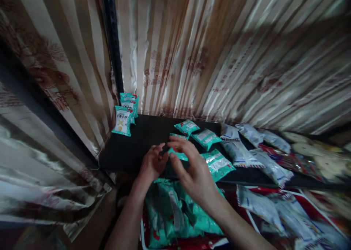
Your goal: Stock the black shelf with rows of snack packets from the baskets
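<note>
Over the black shelf (131, 147), my left hand (153, 164) is half curled, its thumb and fingers a little apart with nothing visible between them. Close beside it, my right hand (192, 166) has thumb and fingers spread. A teal snack packet (179, 154) shows behind the right hand's fingers; whether they touch it I cannot tell. More teal packets lie flat just beyond, one face down (206, 137) and one near the shelf's front edge (218, 164). At the shelf's left end, a row of teal packets (122, 120) stands upright, one before another, with white printed fronts.
Below the shelf, a red basket with a white rim (142, 230) holds many teal packets (175, 209). A second basket (298, 193) holds silver-white packets (263, 206). Similar packets (241, 153) lie on the shelf's right. A dark post (112, 38) and striped curtains (170, 52) bound the shelf.
</note>
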The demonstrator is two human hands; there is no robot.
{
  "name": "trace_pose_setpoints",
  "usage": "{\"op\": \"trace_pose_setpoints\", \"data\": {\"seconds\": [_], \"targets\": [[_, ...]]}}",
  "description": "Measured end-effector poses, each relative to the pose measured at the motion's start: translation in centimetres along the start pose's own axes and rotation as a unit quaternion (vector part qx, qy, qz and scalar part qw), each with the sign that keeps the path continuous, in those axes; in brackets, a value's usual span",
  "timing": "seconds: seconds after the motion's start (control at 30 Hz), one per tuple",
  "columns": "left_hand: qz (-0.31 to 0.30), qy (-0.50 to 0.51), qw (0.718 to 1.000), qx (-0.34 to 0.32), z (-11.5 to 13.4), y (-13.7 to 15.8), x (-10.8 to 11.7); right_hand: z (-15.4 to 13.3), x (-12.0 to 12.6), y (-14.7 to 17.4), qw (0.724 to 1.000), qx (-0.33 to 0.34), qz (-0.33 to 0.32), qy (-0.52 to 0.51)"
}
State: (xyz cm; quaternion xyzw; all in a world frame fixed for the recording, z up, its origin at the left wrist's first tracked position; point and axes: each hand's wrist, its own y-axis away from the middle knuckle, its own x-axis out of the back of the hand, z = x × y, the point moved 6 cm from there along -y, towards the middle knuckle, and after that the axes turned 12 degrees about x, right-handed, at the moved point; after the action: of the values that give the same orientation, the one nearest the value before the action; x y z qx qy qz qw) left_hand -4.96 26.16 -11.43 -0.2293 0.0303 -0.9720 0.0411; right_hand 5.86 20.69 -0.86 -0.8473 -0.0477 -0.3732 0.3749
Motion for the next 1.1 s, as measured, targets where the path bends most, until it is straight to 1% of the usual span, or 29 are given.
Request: {"op": "trace_pose_setpoints", "data": {"seconds": [0.03,0.1,0.13,0.17,0.2,0.23,0.27,0.33,0.43,0.5,0.57,0.67,0.73,0.8,0.9,0.97,1.03,1.1], "targets": [[-0.017,-0.004,1.0,-0.002,0.2,0.1,-0.8,2.5,0.6,-0.1,0.999,-0.021,0.011,0.046],[-0.057,-0.02,0.998,0.0,0.4,0.3,-2.5,8.0,0.4,0.5,0.992,-0.071,-0.005,0.1],[-0.075,-0.025,0.997,0.002,0.5,0.2,-3.2,10.3,-0.1,1.2,0.99,-0.095,-0.026,0.098],[-0.086,-0.027,0.996,0.004,0.7,0.1,-3.7,12.1,-0.9,2.0,0.989,-0.113,-0.053,0.074],[-0.088,-0.025,0.996,0.005,0.8,-0.1,-4.0,13.3,-1.6,2.9,0.988,-0.129,-0.073,0.046],[-0.087,-0.019,0.996,0.008,0.9,-0.4,-4.0,13.9,-2.0,3.6,0.986,-0.142,-0.085,0.021],[-0.088,-0.005,0.996,0.017,1.0,-0.8,-3.7,13.9,-2.2,4.1,0.984,-0.149,-0.095,-0.002],[-0.105,0.053,0.992,0.052,1.1,-1.7,-2.6,12.7,-2.0,4.5,0.982,-0.145,-0.117,-0.041],[-0.151,0.17,0.967,0.114,1.5,-2.5,0.2,9.9,-1.6,3.5,0.977,-0.106,-0.164,-0.079],[-0.161,0.206,0.955,0.138,2.0,-2.8,2.3,8.7,-1.8,2.4,0.98,-0.08,-0.165,-0.074],[-0.154,0.225,0.95,0.151,2.4,-2.9,4.3,8.0,-2.6,1.2,0.986,-0.062,-0.141,-0.063],[-0.093,0.225,0.957,0.157,1.9,-3.2,7.0,7.4,-5.1,-0.3,0.987,-0.07,-0.111,-0.097],[-0.039,0.22,0.963,0.149,1.0,-3.5,8.7,7.1,-7.2,-1.3,0.977,-0.09,-0.104,-0.161],[0.009,0.228,0.963,0.141,-0.2,-3.6,10.3,6.7,-9.3,-2.3,0.965,-0.105,-0.1,-0.22],[0.092,0.27,0.946,0.151,-2.3,-3.5,12.6,6.1,-12.2,-4.2,0.95,-0.12,-0.103,-0.269],[0.153,0.277,0.935,0.162,-3.5,-3.2,14.0,5.7,-14.0,-5.5,0.942,-0.12,-0.1,-0.297],[0.2,0.242,0.935,0.162,-4.3,-3.0,15.0,5.3,-15.8,-6.7,0.937,-0.111,-0.092,-0.318],[0.233,0.176,0.945,0.15,-4.8,-3.0,15.7,5.2,-17.4,-7.8,0.937,-0.107,-0.084,-0.321]]}}
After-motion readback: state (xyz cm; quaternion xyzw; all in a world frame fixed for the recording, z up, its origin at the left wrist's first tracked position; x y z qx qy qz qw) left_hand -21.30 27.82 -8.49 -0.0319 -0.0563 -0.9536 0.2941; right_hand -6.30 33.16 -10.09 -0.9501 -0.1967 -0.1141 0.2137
